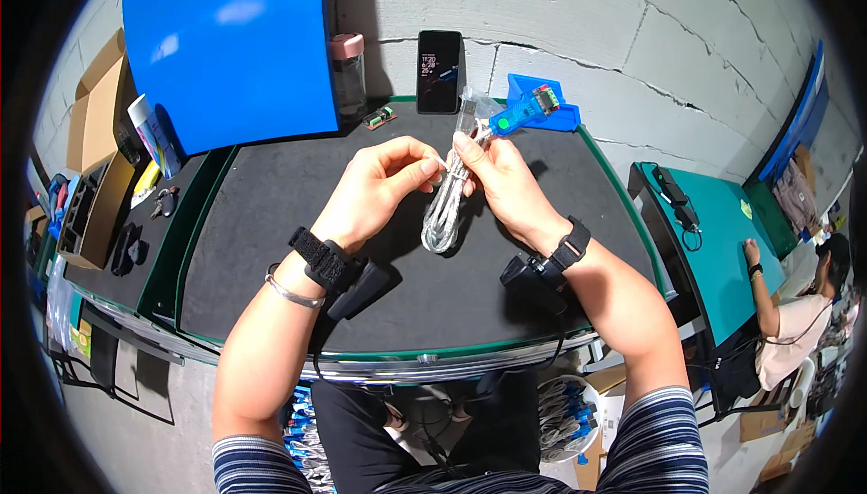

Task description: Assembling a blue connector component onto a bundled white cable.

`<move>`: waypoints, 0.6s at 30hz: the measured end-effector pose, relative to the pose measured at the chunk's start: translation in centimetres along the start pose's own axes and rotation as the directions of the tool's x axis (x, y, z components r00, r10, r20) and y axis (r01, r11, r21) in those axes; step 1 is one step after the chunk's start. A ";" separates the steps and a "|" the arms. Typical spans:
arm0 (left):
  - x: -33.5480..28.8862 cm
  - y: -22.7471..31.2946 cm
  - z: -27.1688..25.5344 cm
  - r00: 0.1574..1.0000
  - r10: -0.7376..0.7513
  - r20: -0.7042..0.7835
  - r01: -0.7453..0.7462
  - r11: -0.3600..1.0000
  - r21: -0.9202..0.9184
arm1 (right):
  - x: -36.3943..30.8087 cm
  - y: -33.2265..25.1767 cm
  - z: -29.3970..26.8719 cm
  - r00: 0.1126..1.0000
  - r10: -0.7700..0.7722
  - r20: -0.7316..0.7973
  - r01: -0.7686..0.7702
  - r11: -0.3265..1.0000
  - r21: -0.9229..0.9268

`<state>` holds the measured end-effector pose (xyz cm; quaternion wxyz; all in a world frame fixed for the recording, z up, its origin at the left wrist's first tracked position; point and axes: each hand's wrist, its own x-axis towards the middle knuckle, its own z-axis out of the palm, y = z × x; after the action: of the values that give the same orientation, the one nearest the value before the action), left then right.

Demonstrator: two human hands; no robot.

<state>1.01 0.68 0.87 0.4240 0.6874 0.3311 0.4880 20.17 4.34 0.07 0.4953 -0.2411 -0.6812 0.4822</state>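
A coiled bundle of light grey cable (442, 214) hangs over the dark work mat, gripped near its upper end between the thumb and fingers of my right hand (510, 187). From the top of the bundle a translucent blue adapter (519, 117) with a green terminal block points up and right. Beside it a metal plug (467, 115) sticks up in clear plastic. My left hand (388, 182) is closed in a pinch at the left side of the coil, on a thin white strip (442, 162). The strip's far end is hidden.
A black phone (439, 72) leans on the wall behind the mat (271, 241). Near it are a small circuit board (380, 117), a pink-lidded bottle (348, 74) and a blue plastic holder (560, 115). A co-worker (799, 313) sits by the green table at right.
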 end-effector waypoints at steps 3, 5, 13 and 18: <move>-0.1 0.2 0.1 1.000 -0.019 0.013 0.020 0.999 -0.039 | -0.3 -0.4 0.2 0.996 0.089 0.025 -0.091 0.992 0.089; -0.1 0.5 0.1 1.000 -0.015 0.017 0.016 0.998 -0.056 | -0.4 -0.6 0.3 0.986 0.161 0.042 -0.166 0.973 0.161; -0.1 0.7 0.3 0.999 -0.011 0.051 0.017 0.992 -0.127 | -0.5 -1.1 0.3 0.970 0.241 0.023 -0.236 0.919 0.315; -0.1 0.5 0.2 0.993 -0.054 0.101 0.083 0.949 -0.306 | -0.3 -1.6 -0.2 0.990 0.047 0.136 -0.061 0.993 0.103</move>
<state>1.17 0.31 1.23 0.5577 0.6222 0.2545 0.4869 20.70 3.55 1.41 0.4477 -0.1998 -0.6792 0.5462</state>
